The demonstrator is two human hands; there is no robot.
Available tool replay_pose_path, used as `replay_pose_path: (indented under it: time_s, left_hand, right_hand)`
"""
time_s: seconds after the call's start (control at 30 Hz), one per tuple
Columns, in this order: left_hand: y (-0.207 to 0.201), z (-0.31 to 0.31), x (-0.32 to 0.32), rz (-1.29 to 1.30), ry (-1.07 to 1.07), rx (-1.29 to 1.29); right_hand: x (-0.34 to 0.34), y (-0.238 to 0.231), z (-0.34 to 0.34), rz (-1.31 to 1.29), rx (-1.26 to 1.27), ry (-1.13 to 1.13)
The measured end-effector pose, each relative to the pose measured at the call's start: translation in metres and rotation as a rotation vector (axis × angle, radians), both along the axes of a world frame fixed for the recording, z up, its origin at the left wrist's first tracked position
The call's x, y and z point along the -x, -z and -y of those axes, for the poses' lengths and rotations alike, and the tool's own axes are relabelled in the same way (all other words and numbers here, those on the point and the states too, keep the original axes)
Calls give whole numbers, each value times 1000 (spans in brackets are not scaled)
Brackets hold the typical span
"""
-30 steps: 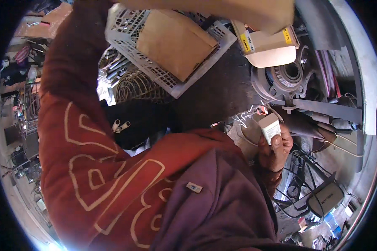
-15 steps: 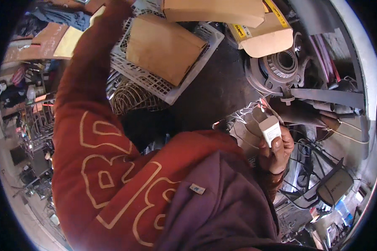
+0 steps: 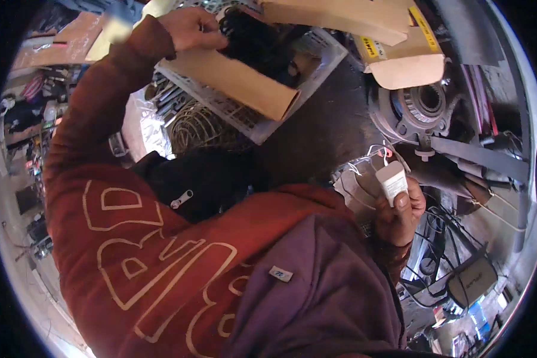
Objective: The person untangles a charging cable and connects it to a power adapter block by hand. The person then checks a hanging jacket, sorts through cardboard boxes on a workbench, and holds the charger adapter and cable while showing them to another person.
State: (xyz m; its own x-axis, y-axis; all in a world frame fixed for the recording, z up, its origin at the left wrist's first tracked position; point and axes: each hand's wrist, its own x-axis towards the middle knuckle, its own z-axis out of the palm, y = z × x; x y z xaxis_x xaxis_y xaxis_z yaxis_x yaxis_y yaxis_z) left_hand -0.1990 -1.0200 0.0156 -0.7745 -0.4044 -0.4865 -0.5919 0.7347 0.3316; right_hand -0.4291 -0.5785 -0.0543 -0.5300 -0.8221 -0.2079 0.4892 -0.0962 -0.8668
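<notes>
My left hand (image 3: 191, 30) reaches to the far left, fingers curled over the upper edge of a brown cardboard piece (image 3: 238, 80). The cardboard is tilted over a grey plastic crate (image 3: 221, 98). Beyond it a bundle of black cords or cloth (image 3: 250, 39) shows in the crate; I cannot tell which. On the right, my right hand (image 3: 403, 218) pinches a small white box-shaped unit (image 3: 392, 182) between thumb and fingers, print on its face. Thin white wires (image 3: 382, 152) show just past its far end; whether they join it is unclear.
Another long cardboard box (image 3: 340, 18) and an open brown-and-yellow carton (image 3: 406, 56) lie at the back. A metal hub with a bearing (image 3: 420, 107) sits at the right, beside a flat metal bar (image 3: 483, 153). Coiled wire (image 3: 200, 128) lies below the crate.
My left hand has come into view at the cardboard, which has tipped up from lying flat and uncovered the black bundle. My right hand still holds the white unit.
</notes>
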Motion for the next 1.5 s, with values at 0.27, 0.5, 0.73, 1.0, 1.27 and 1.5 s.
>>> replay_pose_path:
  time_s: [0.27,0.5,0.73,1.0,1.27,1.5]
  left_hand:
    - [-4,-31,-44,-56,35,31]
    - [2,-28,-27,415,-99,-70]
    - [62,3,-27,389,186,-59]
    - [97,-8,5,518,163,-146]
    - [102,-12,13,519,202,-68]
    - [161,36,-27,331,-457,178]
  right_hand:
    - [9,-2,5,-65,-95,-51]
    - [9,0,11,30,-111,10]
    - [8,3,17,64,-140,27]
    - [11,5,26,39,-222,61]
    - [6,5,35,-66,-259,104]
    - [19,2,39,-70,-249,33]
